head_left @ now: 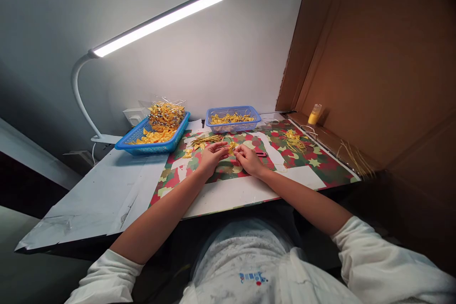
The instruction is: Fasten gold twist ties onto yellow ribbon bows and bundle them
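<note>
Over the patterned mat, a small yellow ribbon bow (232,147) is between my two hands. My left hand (213,156) pinches it from the left with thumb and fingertips together. From the right, my right hand (248,159) is closed with its fingertips at the bow's other side. A thin cord seems to curve above the bow, too fine to follow. Just behind my left hand lies a bundle of gold cords (206,139), with loose yellow bows (187,153) near it. A pink-handled tool (261,154) is partly hidden behind my right hand.
A blue basket (142,151) of yellow bows and a plastic bag stands at left, under a lit lamp (160,21). Another basket (233,128) is at the back. More cords and bows (294,141), a small yellow bottle (315,115) and a cardboard wall (377,57) are at right.
</note>
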`<action>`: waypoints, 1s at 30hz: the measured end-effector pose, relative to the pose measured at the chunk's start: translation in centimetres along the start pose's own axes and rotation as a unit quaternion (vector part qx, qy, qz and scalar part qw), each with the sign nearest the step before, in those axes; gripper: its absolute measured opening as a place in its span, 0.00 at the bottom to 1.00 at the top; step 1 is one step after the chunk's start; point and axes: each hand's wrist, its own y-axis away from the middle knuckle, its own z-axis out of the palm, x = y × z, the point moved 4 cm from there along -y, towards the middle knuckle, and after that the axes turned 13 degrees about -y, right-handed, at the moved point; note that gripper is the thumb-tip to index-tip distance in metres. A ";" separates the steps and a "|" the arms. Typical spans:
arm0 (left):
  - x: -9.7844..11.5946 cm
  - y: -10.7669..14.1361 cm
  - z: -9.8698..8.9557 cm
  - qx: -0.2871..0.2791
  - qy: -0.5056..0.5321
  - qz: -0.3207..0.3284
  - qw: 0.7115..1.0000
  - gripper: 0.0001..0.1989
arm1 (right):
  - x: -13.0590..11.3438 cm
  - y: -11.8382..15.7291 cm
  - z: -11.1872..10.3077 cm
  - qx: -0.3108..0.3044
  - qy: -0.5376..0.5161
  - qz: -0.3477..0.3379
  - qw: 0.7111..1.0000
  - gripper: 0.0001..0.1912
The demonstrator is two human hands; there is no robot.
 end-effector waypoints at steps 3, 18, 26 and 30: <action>0.0 -0.1 0.0 0.001 0.001 -0.002 1.000 0.22 | -0.2 0.1 0.0 0.002 -0.009 -0.003 1.000 0.07; 0.2 0.1 0.1 0.012 0.002 0.002 1.000 0.21 | 0.5 -0.1 0.0 0.014 0.012 -0.019 1.000 0.07; -0.1 -0.2 -0.1 0.016 -0.013 0.012 1.000 0.21 | 0.2 0.0 -0.1 0.015 0.001 -0.011 1.000 0.07; -0.2 -0.2 -0.2 0.017 -0.012 0.015 1.000 0.22 | 0.5 -0.1 -0.1 0.014 0.005 -0.012 1.000 0.07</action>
